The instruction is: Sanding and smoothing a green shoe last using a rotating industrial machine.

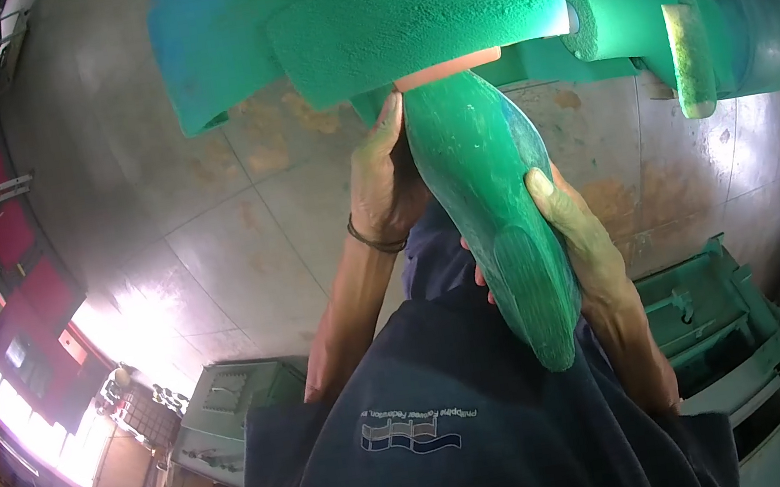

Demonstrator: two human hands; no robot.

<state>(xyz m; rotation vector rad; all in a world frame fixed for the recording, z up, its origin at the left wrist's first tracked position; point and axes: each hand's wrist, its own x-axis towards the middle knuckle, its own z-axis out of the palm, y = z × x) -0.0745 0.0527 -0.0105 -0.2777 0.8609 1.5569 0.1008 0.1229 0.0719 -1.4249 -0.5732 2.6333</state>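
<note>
A green shoe last (pixel 491 178) with scuffed, whitish marks is held lengthwise in front of my chest. Its far end meets an orange-brown strip (pixel 449 67) under the rounded green housing (pixel 416 13) of a machine. My left hand (pixel 387 173) grips the last by its far left side, thumb pointing up at the strip; its other fingers are mostly hidden. Around the nearer half, my right hand (pixel 576 221) is closed, thumb on top along the right edge. Some of its fingertips show past the last's left edge.
More green machine parts, among them a cylinder (pixel 613 17) and an upright worn pad (pixel 689 61), reach to the right. Green metal cabinets stand behind me at the lower left (pixel 233 408) and lower right (pixel 704 318). Stained floor tiles (pixel 235 216) spread below.
</note>
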